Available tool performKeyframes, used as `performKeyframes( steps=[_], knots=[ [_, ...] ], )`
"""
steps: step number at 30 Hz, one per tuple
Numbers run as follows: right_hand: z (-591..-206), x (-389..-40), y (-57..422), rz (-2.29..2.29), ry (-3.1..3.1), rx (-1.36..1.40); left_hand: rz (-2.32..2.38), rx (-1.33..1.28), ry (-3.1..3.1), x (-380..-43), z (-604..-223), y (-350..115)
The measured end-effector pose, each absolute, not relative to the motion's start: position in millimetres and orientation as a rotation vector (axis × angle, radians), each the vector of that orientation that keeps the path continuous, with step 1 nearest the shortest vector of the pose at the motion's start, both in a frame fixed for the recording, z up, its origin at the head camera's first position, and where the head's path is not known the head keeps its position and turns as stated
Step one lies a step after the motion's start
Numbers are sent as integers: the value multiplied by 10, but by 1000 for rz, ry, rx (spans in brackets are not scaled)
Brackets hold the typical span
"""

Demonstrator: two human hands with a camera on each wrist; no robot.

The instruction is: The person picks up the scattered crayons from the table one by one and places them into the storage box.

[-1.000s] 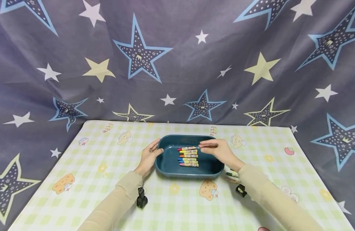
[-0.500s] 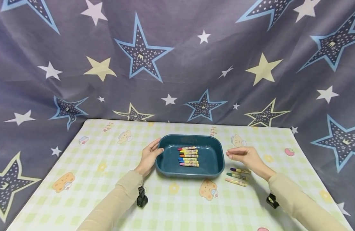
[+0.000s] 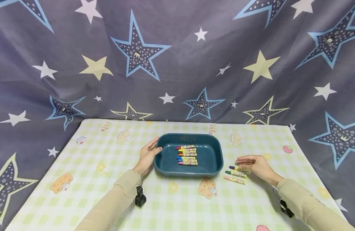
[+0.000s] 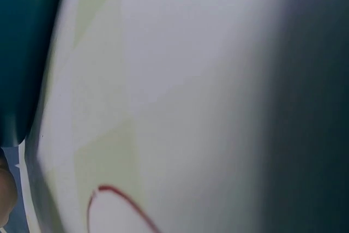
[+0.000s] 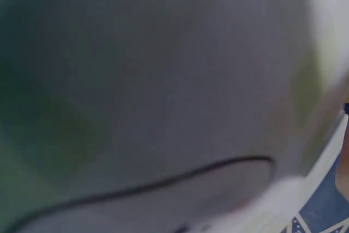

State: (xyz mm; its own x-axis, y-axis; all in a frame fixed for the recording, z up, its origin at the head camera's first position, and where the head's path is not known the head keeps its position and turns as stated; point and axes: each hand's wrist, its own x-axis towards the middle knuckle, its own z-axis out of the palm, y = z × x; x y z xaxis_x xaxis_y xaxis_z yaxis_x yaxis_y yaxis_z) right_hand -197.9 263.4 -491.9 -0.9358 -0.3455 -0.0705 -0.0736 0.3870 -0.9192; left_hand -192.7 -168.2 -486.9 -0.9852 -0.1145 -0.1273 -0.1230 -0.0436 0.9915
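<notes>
A dark teal rectangular tray (image 3: 207, 165) holds several paper-wrapped crayons (image 3: 187, 155) laid in a column. My left hand (image 3: 147, 156) grips the tray's left end, its thumb over the rim. In the left wrist view the tray's side (image 4: 24, 53) shows at the left edge. My right hand (image 3: 258, 166) hovers at a purple crayon (image 3: 234, 168) on the table, covering part of it. A gap shows between its thumb and fingers. Just below lie a green crayon (image 3: 235, 174) and a peach crayon (image 3: 234, 180). The right wrist view is mostly blurred tablecloth.
A green-and-white checked tablecloth (image 3: 108, 179) with cartoon prints covers the table. Behind it hangs a dark curtain (image 3: 177, 64) with stars. Small black devices hang at both wrists.
My right hand has moved from above the tray, out past its right side, and down to the purple crayon. The left hand stays on the tray.
</notes>
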Motion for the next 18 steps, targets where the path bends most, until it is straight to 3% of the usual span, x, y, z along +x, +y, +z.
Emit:
performKeyframes(
  steps=[18],
  knots=[
    [-4960,-1881,2565,-1345,2625,-502,2248,-272,2209,-1920,-4890,-1680]
  ],
)
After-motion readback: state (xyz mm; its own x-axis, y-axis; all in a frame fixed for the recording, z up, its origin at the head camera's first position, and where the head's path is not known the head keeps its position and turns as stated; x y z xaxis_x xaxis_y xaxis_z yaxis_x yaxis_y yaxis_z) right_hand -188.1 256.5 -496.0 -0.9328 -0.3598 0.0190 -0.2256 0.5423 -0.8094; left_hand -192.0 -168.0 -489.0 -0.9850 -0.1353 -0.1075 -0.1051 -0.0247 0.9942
